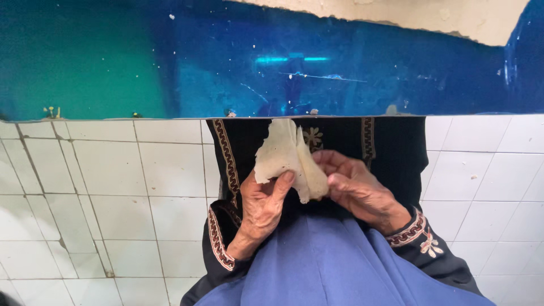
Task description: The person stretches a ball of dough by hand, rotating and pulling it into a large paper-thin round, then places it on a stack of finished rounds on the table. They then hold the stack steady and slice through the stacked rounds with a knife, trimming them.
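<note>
White tiled floor (113,192), blue tabletop (226,62) above. Both hands pinch thin dough sheet (283,153): left hand (263,207) w/ thumb on top, right hand (357,190) at folded edge.

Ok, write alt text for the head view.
Two bare hands, left hand and right hand, hold a thin pale sheet of dough folded between them, above a blue cloth, white floor tiles and a blue surface.
</note>
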A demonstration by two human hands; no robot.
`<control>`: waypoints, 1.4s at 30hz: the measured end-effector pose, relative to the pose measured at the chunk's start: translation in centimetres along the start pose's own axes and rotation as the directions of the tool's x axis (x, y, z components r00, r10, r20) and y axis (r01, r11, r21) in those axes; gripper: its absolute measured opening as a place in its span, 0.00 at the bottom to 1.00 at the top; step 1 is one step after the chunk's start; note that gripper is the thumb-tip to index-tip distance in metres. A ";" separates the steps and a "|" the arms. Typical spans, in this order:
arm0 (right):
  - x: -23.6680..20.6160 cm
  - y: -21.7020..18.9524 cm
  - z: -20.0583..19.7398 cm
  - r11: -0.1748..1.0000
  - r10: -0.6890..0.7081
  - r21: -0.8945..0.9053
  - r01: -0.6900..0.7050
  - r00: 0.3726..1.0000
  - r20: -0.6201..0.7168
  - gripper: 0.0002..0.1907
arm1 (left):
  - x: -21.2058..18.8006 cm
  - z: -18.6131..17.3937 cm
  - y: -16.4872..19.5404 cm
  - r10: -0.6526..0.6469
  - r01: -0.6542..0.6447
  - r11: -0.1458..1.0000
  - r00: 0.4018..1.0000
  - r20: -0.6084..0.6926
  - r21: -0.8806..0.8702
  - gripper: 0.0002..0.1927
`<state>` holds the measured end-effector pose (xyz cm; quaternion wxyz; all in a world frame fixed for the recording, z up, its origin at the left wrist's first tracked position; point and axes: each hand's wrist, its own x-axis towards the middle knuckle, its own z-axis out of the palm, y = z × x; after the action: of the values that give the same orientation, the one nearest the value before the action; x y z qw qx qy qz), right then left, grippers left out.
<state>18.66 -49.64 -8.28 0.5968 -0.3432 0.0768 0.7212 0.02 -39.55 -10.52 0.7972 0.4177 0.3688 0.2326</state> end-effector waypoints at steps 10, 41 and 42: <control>-1.5 1.3 1.0 0.836 -0.253 -0.534 0.127 0.953 -0.169 0.29 | -0.5 2.5 -0.1 0.053 -0.052 0.998 0.998 -0.022 0.030 0.18; -1.6 -0.5 -2.1 0.961 -0.267 -0.128 0.247 0.947 -0.177 0.13 | 1.2 0.4 0.1 -0.138 0.129 0.989 0.977 -0.165 -0.068 0.14; -1.8 -0.7 -2.3 0.959 -0.267 -0.143 0.243 0.947 -0.180 0.13 | 1.2 -0.1 0.0 -0.178 0.166 0.981 0.975 -0.132 -0.102 0.14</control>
<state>20.35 -52.10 -8.70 0.6532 -0.4549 0.0477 0.6034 0.73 -38.66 -11.01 0.8043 0.3302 0.4480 0.2080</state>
